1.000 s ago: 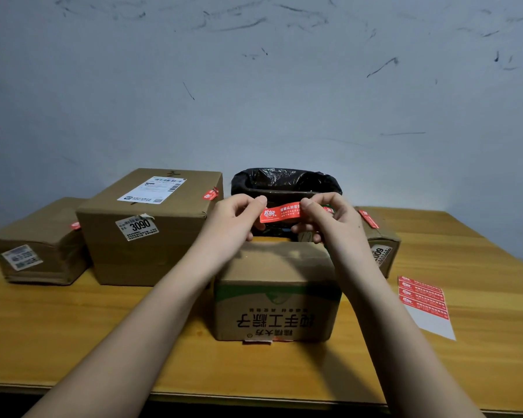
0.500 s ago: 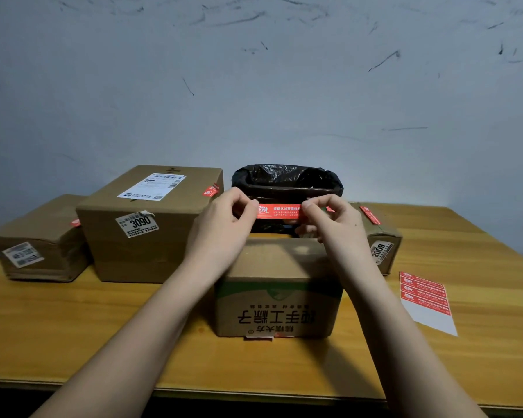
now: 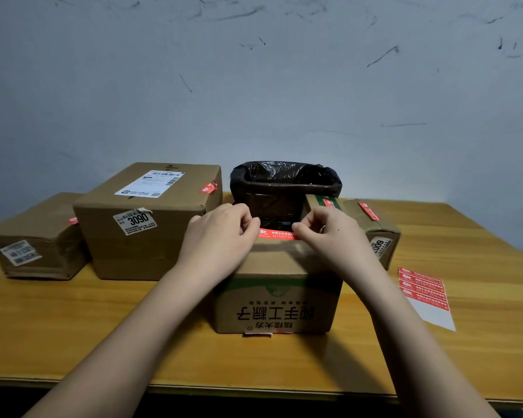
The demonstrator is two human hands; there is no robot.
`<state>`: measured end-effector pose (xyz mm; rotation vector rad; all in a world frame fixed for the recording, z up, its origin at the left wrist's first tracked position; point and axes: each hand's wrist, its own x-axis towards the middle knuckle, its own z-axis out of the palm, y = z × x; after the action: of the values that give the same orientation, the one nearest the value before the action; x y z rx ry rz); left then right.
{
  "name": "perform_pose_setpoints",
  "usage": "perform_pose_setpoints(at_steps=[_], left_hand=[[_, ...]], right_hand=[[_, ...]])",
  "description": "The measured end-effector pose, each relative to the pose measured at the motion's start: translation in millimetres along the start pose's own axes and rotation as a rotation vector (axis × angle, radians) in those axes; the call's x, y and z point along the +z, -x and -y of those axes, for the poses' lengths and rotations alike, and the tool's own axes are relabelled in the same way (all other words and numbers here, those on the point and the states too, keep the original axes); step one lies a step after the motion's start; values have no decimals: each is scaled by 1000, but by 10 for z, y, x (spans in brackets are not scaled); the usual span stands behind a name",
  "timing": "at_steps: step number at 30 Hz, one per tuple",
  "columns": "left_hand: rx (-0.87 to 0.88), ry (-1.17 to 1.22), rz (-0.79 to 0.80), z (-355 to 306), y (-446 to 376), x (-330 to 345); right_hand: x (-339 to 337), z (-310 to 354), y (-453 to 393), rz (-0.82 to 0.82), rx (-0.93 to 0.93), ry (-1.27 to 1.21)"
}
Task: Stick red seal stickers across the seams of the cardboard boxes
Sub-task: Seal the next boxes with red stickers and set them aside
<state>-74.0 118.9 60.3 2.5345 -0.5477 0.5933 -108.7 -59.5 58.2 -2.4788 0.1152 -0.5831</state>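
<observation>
The wooden surface (image 3: 109, 336) carried the small printed cardboard box (image 3: 277, 306) nearest the viewer, with a red tab showing at its lower front edge. To its right lay the sticker sheet (image 3: 424, 292), holding 4 red seal stickers above a blank white strip. Both forearms reached over the box top. The left hand (image 3: 221, 233) and the right hand (image 3: 329, 236) each had curled fingers pinching 1 end of the red seal sticker (image 3: 277, 234), which was stretched flat between them at the far top edge of the printed box. Whether it touched the cardboard could not be determined. Beyond, the large box (image 3: 151, 224) marked 3090 stood at the left with a red sticker on its top right edge, and the low box (image 3: 37, 239) sat beside it. The black-lined bin (image 3: 284, 188) stood behind the hands. The right box (image 3: 375, 233) marked 2009 bore a red sticker on top.
</observation>
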Motion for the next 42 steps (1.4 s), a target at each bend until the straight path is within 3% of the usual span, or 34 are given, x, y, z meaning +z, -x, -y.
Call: perform_pose_setpoints(at_steps=[12,21,42], left_hand=[[60,-304,20,17,-8,93],[101,-461,23,-32,-11,68],[122,-511,101,-55,-28,98]], right_hand=[[133,-19,-5,5,-87,205],[148,-12,-14,14,-91,226],[137,10,16,37,-88,275]])
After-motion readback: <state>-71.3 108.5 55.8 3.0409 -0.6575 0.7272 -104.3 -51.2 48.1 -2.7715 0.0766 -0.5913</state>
